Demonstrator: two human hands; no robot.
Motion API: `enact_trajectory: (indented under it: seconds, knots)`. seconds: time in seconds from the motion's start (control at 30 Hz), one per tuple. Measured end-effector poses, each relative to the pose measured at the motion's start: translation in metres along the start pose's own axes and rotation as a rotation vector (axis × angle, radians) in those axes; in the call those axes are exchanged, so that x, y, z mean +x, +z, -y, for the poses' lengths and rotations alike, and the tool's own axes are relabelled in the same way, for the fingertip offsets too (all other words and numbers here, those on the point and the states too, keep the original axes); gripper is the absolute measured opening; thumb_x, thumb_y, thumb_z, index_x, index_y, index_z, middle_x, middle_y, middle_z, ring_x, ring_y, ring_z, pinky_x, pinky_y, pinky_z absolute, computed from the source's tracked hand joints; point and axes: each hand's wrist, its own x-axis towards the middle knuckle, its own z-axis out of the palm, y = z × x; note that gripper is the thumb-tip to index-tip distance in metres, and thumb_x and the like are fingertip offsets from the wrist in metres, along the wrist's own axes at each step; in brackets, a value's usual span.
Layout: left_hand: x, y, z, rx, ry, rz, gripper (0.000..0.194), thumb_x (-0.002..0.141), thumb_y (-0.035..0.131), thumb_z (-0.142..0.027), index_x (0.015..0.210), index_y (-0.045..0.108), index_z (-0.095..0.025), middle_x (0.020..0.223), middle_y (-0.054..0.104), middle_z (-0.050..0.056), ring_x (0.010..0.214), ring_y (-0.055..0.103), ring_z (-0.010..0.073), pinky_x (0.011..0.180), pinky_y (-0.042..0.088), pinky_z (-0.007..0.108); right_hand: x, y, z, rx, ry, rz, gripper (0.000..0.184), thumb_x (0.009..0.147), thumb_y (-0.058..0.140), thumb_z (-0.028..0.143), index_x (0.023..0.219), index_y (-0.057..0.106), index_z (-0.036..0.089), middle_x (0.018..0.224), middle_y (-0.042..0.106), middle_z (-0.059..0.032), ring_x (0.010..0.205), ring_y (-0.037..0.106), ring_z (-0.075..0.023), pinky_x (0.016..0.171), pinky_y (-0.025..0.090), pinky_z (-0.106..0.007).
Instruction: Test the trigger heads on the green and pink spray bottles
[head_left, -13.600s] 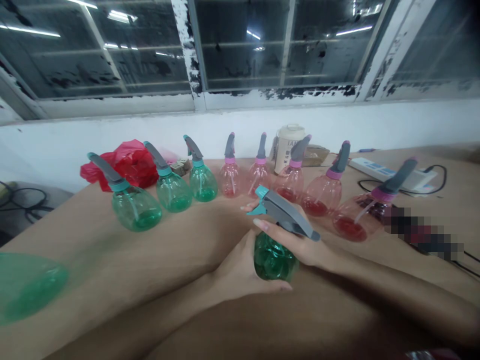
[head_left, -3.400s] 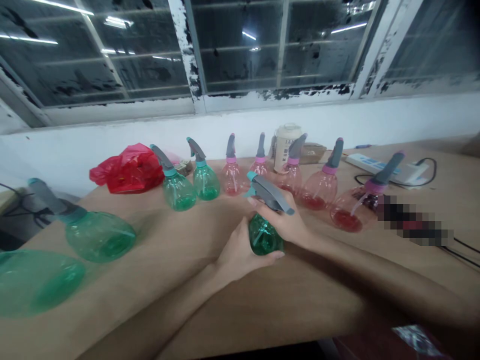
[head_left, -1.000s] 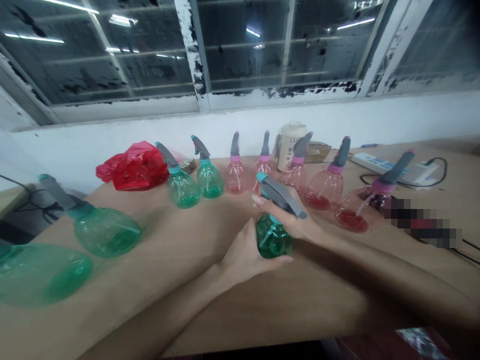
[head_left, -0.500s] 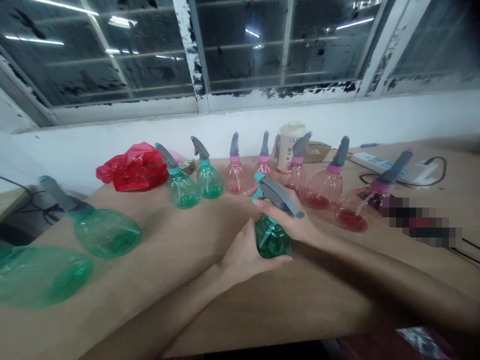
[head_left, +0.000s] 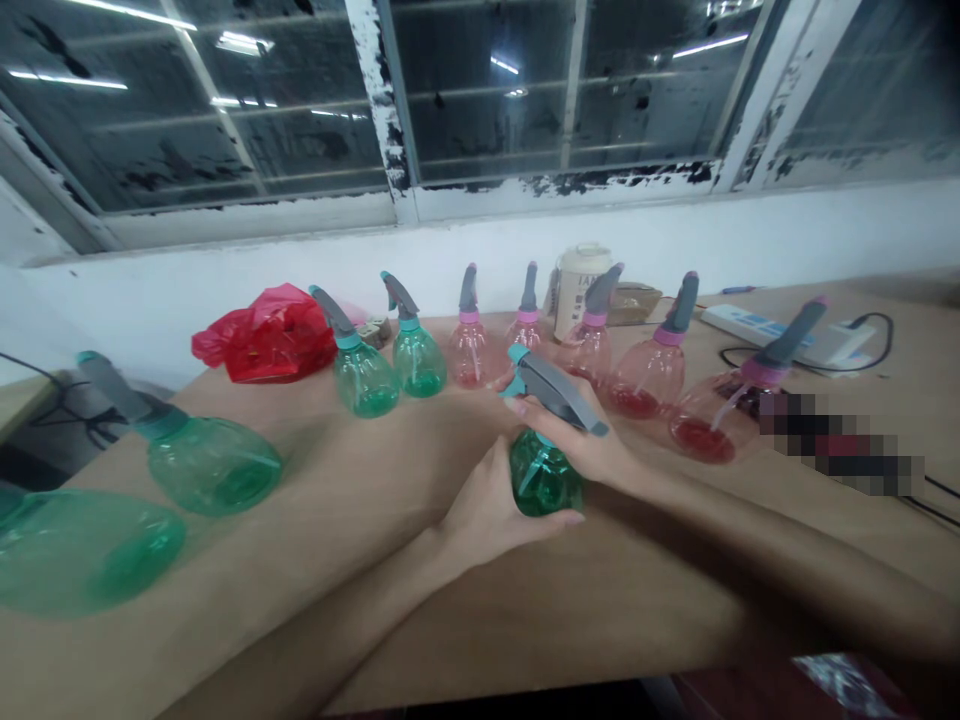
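Observation:
A green spray bottle (head_left: 546, 485) with a grey and teal trigger head is between my hands, in the middle of the view. My left hand (head_left: 484, 505) wraps round its body, the thumb along the lower front. Around its neck, just under the trigger head, my right hand (head_left: 592, 440) is closed, with fingers near the teal nozzle. Behind it stand several pink spray bottles, among them a near one (head_left: 636, 385). To the left, two green spray bottles stand further back, one of them here (head_left: 367, 380); a larger-looking green bottle (head_left: 217, 465) is nearer me.
Another green bottle (head_left: 82, 550) is cut off at the left edge. A red plastic bag (head_left: 270, 335) lies at the back left. Behind the pink bottles stands a beige cup (head_left: 583, 285). A white power strip (head_left: 787, 335) with a black cable lies at the right. Windows line the wall.

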Motion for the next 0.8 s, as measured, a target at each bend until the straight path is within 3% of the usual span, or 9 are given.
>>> enact_trajectory:
  seconds: [0.3,0.43,0.57,0.8]
  knots:
    - [-0.0003,0.0008,0.0018,0.009,0.006,-0.001,0.089,0.064,0.075,-0.046,0.135,0.028,-0.022,0.13,0.051,0.013,0.12,0.05,0.0349,0.096,0.045,0.053,-0.0011,0.0003,-0.0039,-0.021,-0.022,-0.017,0.014,0.082,0.059,0.026,0.095,0.059,0.024,0.09,0.066,0.0011,0.083,0.062,-0.0155,0.081,0.047,-0.032]
    - [0.0,0.0006,0.0017,0.005,0.017,0.001,0.088,0.063,0.076,-0.046,0.134,0.03,-0.021,0.13,0.051,0.014,0.12,0.05,0.0352,0.096,0.044,0.052,0.0011,-0.0016,-0.0005,-0.078,-0.015,-0.013,0.007,0.082,0.059,0.028,0.085,0.057,0.021,0.076,0.061,0.0029,0.069,0.058,-0.0129,0.068,0.046,-0.028]
    - [0.0005,0.0002,0.0012,0.002,0.023,0.005,0.085,0.063,0.076,-0.045,0.132,0.031,-0.021,0.128,0.051,0.012,0.119,0.051,0.0347,0.096,0.045,0.052,0.0016,-0.0027,0.0009,-0.17,0.042,-0.015,0.017,0.084,0.056,0.033,0.075,0.055,0.019,0.068,0.057,0.0023,0.062,0.054,-0.0124,0.06,0.042,-0.027]
    - [0.0001,0.0012,0.0031,-0.003,0.02,0.004,0.087,0.063,0.076,-0.044,0.133,0.029,-0.021,0.129,0.051,0.013,0.119,0.051,0.0346,0.096,0.045,0.053,0.0021,-0.001,0.0003,-0.092,0.013,0.01,0.011,0.084,0.057,0.031,0.081,0.056,0.02,0.075,0.059,0.0016,0.069,0.057,-0.0134,0.069,0.045,-0.029]
